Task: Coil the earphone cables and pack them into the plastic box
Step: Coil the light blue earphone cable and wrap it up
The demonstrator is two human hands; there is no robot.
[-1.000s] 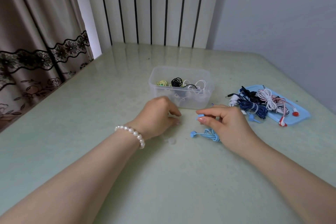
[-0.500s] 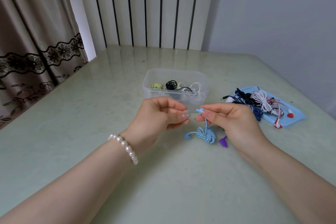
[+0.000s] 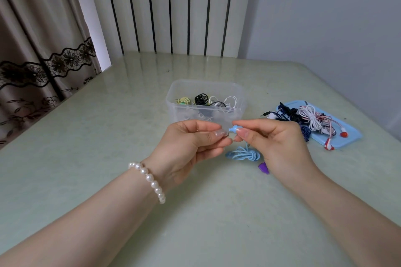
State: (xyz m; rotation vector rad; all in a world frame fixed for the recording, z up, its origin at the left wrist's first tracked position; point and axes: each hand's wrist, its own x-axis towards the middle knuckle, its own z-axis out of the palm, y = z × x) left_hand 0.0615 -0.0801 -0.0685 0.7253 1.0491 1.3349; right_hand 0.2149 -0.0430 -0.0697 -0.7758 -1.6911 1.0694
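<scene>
My right hand [image 3: 275, 143] pinches the light blue earbud [image 3: 234, 129] of a coiled blue earphone cable [image 3: 243, 154] that hangs below it, just above the table. My left hand [image 3: 191, 145] pinches a small clear ear tip [image 3: 224, 133] right against that earbud. Behind both hands stands the clear plastic box [image 3: 173, 102], holding yellow, black and white coiled earphones.
A blue lid [image 3: 349, 136] at the right carries several tangled earphones in white, red and dark blue. A small purple piece [image 3: 263, 167] lies on the green table [image 3: 108, 136] under my right hand. Curtain at left, wall at right.
Both hands rose from the table and came together in front of the box. The blue earphone was lifted by its earbud, and the clear ear tip now meets it.
</scene>
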